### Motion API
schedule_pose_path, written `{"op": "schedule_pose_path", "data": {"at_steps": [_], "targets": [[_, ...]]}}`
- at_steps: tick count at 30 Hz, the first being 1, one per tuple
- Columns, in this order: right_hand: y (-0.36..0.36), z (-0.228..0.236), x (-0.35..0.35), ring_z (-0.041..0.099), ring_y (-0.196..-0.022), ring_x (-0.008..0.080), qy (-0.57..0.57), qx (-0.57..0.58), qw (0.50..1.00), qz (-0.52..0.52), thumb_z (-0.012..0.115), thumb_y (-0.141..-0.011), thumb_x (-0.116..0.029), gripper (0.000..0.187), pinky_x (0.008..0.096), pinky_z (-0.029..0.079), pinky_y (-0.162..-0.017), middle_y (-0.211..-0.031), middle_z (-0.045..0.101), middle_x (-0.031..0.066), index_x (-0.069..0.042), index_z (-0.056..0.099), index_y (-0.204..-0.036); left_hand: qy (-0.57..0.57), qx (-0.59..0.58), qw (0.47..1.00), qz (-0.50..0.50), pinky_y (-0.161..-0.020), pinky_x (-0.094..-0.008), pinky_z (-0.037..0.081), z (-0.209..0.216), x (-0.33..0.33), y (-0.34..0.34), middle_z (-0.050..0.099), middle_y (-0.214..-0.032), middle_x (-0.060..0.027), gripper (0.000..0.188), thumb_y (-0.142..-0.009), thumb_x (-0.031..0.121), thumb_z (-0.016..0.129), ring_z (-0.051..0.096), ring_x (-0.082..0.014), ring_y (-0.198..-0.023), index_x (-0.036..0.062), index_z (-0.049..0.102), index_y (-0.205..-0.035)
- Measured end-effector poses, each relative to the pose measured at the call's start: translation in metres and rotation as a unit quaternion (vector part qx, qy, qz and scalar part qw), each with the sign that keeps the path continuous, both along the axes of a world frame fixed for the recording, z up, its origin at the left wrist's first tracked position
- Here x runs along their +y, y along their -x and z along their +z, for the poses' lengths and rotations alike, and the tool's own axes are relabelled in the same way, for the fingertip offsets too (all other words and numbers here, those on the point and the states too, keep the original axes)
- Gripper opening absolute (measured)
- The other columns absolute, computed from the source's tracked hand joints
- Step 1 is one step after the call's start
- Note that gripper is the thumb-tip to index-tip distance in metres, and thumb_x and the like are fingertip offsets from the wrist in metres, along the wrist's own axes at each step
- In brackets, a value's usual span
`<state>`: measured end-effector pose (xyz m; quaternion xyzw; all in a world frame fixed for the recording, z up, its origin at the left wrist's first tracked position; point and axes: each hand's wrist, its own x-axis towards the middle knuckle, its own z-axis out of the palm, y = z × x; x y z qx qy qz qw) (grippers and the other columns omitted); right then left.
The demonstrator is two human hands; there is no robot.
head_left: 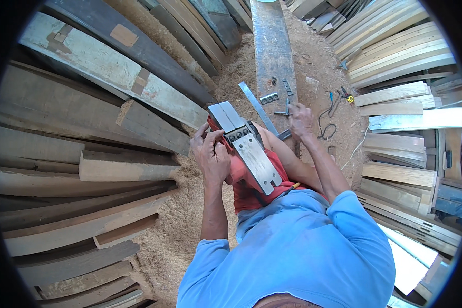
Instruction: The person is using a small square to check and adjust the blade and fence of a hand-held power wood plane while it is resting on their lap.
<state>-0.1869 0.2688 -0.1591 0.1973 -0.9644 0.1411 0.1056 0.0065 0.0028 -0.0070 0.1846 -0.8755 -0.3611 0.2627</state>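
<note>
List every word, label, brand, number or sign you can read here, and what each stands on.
None: no text is readable in this view.
Upturned electric planer: no legible lettering.
Try square: any markings on its metal blade are too small to read.
Small yellow-and-black item on the floor: too small and blurred to tell.

Fingers bent, the left hand (212, 155) holds the planer (255, 163) at its left; the right hand (300, 122) extends to its right

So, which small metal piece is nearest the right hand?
The T-shaped tool, right by the fingertips of the right hand; the bar with round holes lies farther left, the narrow dark strip farther up.
</note>
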Motion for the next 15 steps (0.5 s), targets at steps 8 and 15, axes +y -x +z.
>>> {"op": "schedule_pose_path", "data": {"at_steps": [8, 15], "targets": [[-0.02, -0.005, 0.04, 0.068, -0.101, 0.0515, -0.003, -0.306, 0.949, -0.072, 0.071, -0.09, -0.03, 0.043, 0.0596, 0.052, -0.09, -0.102, 0.069, 0.0358, 0.007, 0.064, -0.11, -0.034, 0.008, 0.999, -0.017, -0.109, -0.046, 0.043, 0.01, 0.013, 0.007, 0.064, -0.131, -0.0249, 0.032, -0.078, 0.0, 0.05, 0.055, -0.0344, -0.127, 0.0012, 0.075, -0.098], [-0.049, 0.012, 0.019, 0.066, -0.108, 0.0476, 0.001, -0.224, 0.968, -0.113, 0.076, -0.089, -0.034, 0.047, 0.0536, 0.052, -0.094, -0.11, 0.07, 0.0315, 0.004, 0.063, -0.113, -0.037, 0.007, 0.999, -0.031, -0.11, -0.0469, 0.043, 0.003, 0.004, 0.003, 0.066, -0.132, -0.0209, 0.03, -0.078, 0.0, 0.051, 0.056, -0.0347, -0.125, 0.0011, 0.074, -0.097]]}}
